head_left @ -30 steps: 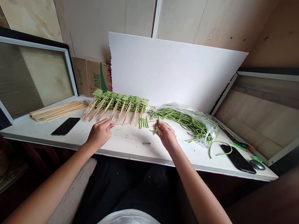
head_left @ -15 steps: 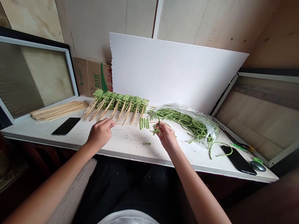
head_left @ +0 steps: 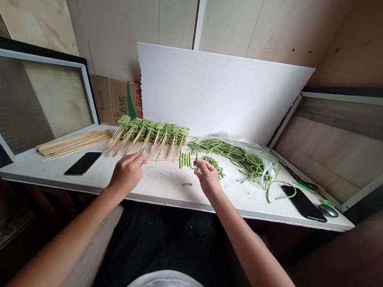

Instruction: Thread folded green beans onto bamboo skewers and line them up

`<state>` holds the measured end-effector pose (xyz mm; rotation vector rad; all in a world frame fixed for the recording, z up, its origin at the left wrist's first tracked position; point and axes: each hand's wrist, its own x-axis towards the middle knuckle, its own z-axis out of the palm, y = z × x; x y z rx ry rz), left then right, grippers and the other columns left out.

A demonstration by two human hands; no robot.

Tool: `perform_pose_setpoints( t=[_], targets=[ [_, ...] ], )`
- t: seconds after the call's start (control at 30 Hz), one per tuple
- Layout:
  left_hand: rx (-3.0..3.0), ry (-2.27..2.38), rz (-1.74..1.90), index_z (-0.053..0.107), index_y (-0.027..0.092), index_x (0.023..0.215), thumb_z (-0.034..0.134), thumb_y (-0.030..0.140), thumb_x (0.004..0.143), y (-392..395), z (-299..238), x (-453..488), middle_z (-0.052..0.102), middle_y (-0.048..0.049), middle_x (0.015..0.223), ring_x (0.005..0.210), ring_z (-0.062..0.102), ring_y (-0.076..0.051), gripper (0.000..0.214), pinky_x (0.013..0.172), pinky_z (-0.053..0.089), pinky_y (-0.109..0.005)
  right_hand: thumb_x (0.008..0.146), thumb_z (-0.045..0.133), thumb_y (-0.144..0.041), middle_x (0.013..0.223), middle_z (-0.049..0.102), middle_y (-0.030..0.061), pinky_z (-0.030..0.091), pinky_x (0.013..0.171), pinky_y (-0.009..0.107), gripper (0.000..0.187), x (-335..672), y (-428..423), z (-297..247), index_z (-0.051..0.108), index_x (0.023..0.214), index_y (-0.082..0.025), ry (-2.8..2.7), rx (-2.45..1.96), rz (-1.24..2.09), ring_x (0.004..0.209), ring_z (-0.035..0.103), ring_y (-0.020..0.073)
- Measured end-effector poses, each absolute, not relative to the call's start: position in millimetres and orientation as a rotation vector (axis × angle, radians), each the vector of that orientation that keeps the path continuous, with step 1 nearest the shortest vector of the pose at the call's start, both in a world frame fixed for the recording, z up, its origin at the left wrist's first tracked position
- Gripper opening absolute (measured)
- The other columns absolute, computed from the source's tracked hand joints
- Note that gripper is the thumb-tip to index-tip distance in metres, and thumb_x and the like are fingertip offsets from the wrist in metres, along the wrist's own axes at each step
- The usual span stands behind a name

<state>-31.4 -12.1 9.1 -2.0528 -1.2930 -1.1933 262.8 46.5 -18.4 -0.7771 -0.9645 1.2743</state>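
Observation:
My left hand (head_left: 127, 171) is closed round the blunt end of a bamboo skewer (head_left: 162, 160), held nearly level above the table. Several cut green bean pieces (head_left: 185, 160) sit side by side on the skewer near its tip. At that tip, my right hand (head_left: 208, 177) pinches another short bean piece (head_left: 196, 159), which looks to be on or against the point. A pile of cut bean pieces (head_left: 215, 165) lies just behind my right hand. One loose bean piece (head_left: 187, 184) rests on the table between my hands.
Finished bean skewers (head_left: 153, 130) are stacked at the back, sticks toward me. Bare skewers (head_left: 72, 142) and a phone (head_left: 83, 163) lie left. Long beans (head_left: 236, 155) in a plastic bag, a second phone (head_left: 305, 203) and a computer mouse (head_left: 328, 210) are on the right.
My right hand has moved slightly left, bringing the bean piece to the skewer's tip. The pile of cut pieces behind it shows more. My left hand keeps its grip.

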Motion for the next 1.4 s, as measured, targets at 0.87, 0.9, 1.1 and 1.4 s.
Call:
perform_pose_setpoints(
  t=[0.87,0.9,1.1,1.4],
  targets=[
    [-2.013,-1.341,-1.244,0.068,0.02,0.091,0.049,-0.002,0.086,4.9,-3.2,-51.4,0.078,-0.0042,0.092,0.087,0.076,-0.022,0.029,0.074,0.056,-0.029,0.091,0.076,-0.023,0.094,0.081,0.0106,0.052,0.082,0.037,0.008,286.1,48.3,-25.9,0.084,0.089,-0.023,-2.291,-1.257,0.325,0.102,0.069,0.0328],
    [-2.014,-1.344,-1.247,0.068,0.02,0.091,0.049,-0.001,0.086,4.8,-3.1,-51.5,0.078,-0.0042,0.092,0.087,0.076,-0.022,0.029,0.073,0.056,-0.029,0.092,0.075,-0.025,0.094,0.081,0.0111,0.052,0.079,0.037,0.009,288.0,51.4,-25.5,0.084,0.091,-0.022,-2.211,-1.254,0.369,0.097,0.071,0.031],
    [-2.019,-1.323,-1.256,0.067,0.021,0.091,0.049,0.0,0.088,7.8,-6.3,-53.2,0.078,-0.0041,0.092,0.088,0.075,-0.021,0.027,0.074,0.056,-0.028,0.083,0.082,-0.06,0.086,0.08,0.0108,0.054,0.064,0.032,0.044,303.3,72.7,-26.2,0.081,0.1,-0.019,-1.495,-1.099,0.89,0.077,0.073,0.0236],
    [-2.091,-1.278,-1.235,0.069,0.021,0.094,0.049,-0.001,0.087,10.3,-15.9,-48.3,0.078,-0.0036,0.093,0.088,0.075,-0.021,0.03,0.074,0.055,-0.027,0.084,0.088,-0.036,0.111,0.08,0.0084,0.06,0.071,0.022,0.024,308.1,75.6,-21.2,0.08,0.1,-0.02,-0.997,-0.773,1.552,0.091,0.075,0.0158]
  ],
)
